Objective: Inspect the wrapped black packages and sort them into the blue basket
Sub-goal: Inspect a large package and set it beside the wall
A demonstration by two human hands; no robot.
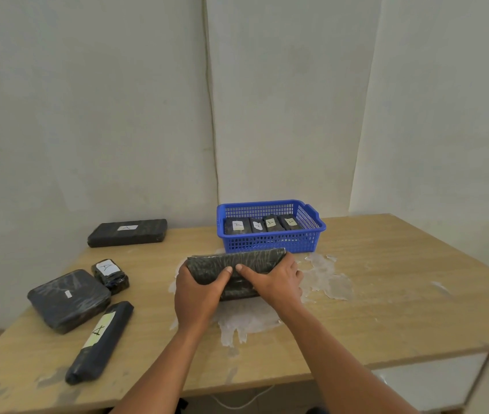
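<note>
A wrapped black package [234,271] is gripped at its two ends by the left hand [200,289] and right hand [276,282], just in front of the blue basket [270,242]. Four labelled packages [262,225] are held inside the basket. Four more packages [68,300] are left of it.

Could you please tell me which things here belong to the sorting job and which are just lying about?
Job: held package, both hands (left, right), blue basket, four loose packages on the left.
Lying about: torn film, white cable.
</note>
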